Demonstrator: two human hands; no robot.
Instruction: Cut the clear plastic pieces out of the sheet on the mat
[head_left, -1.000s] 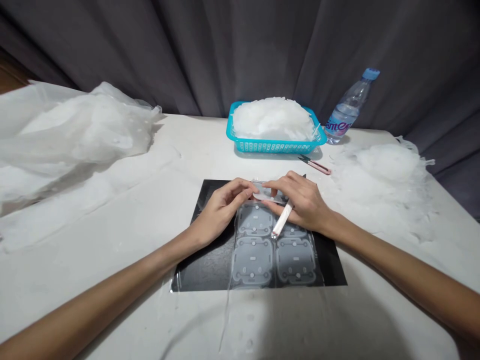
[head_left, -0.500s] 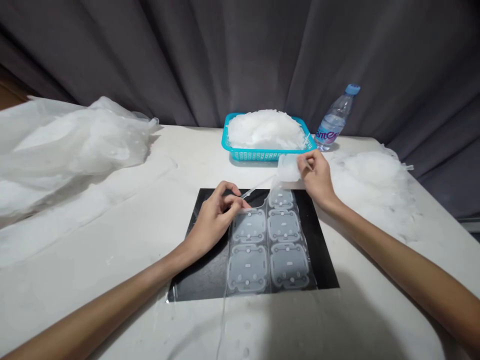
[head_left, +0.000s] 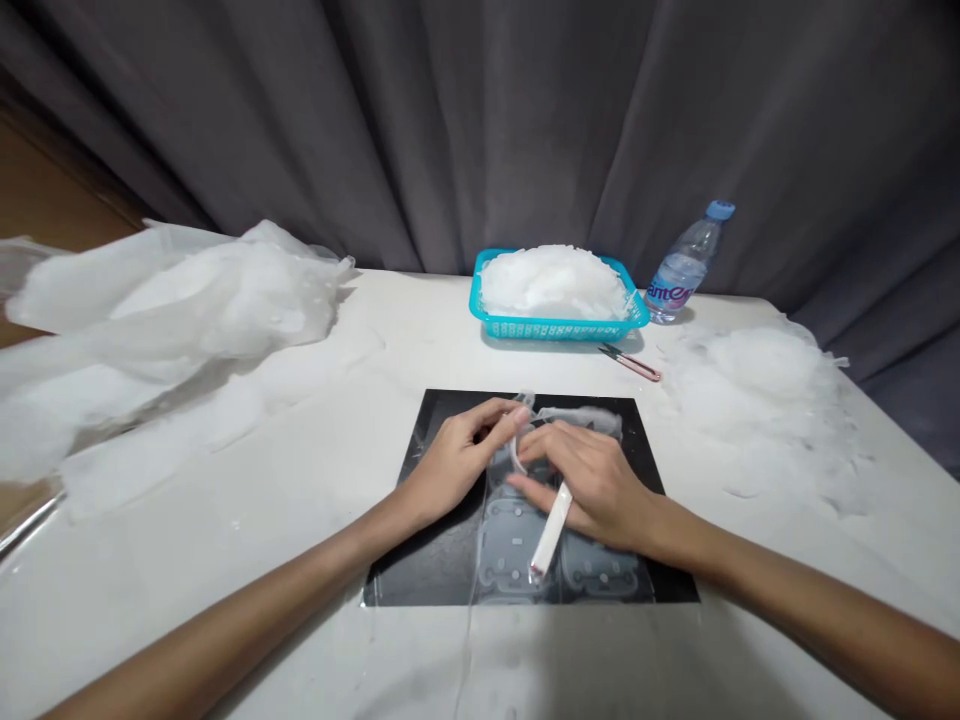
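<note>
A translucent sheet of moulded rounded squares [head_left: 510,540] lies on a black mat [head_left: 420,560]. My left hand [head_left: 465,455] is closed over the sheet's far part, pinching a thin translucent strip [head_left: 517,455] between thumb and fingers. Just beside it, my right hand [head_left: 592,480] curls over the sheet with a slim white stick-like handle [head_left: 551,535] in its grip. That handle points back toward me; its far end is hidden by the fingers, so its kind does not show. Crumpled translucent film [head_left: 585,415] lies beyond my right hand.
Behind the mat stands a turquoise basket [head_left: 562,328] heaped with white translucent pieces. Pink-handled thread snips [head_left: 634,365] lie before it, near a water bottle [head_left: 679,275]. Translucent scraps [head_left: 772,410] spread at right; a large heap of plastic film [head_left: 225,290] sits at left.
My right hand has come down and left, nearer my left hand, and now holds the white handle instead of a translucent piece. The snips have come into sight. The view has shifted slightly.
</note>
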